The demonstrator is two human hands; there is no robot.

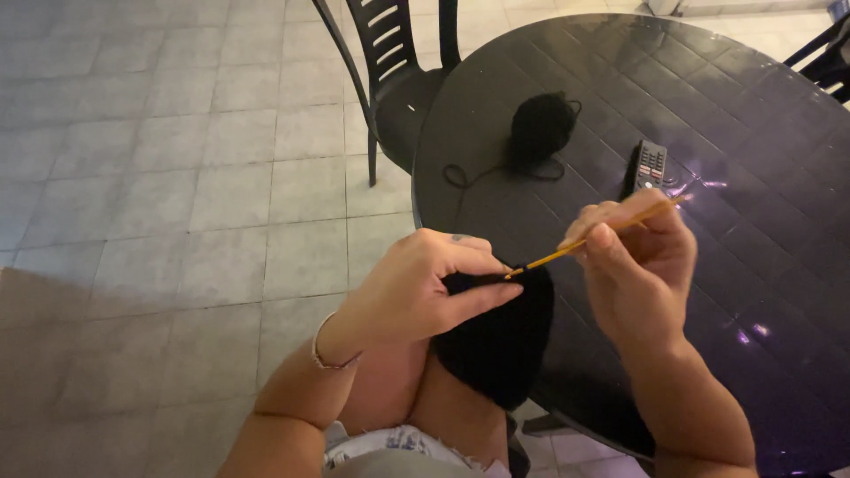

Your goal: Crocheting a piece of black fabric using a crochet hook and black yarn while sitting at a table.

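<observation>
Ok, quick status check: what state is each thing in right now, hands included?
left hand: closed, pinching the black crocheted piece.
right hand: closed around the crochet hook.
crochet hook: held tilted, tip at the piece's top edge.
black crocheted piece: hanging over the lap, held at the top.
yarn ball: on the table, a loose strand trailing off it.
remote control: lying flat, untouched.
chair: empty, at the table.

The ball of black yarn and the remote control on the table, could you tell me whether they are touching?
Apart. The head view shows bare dark table between the yarn ball and the remote control.
</observation>
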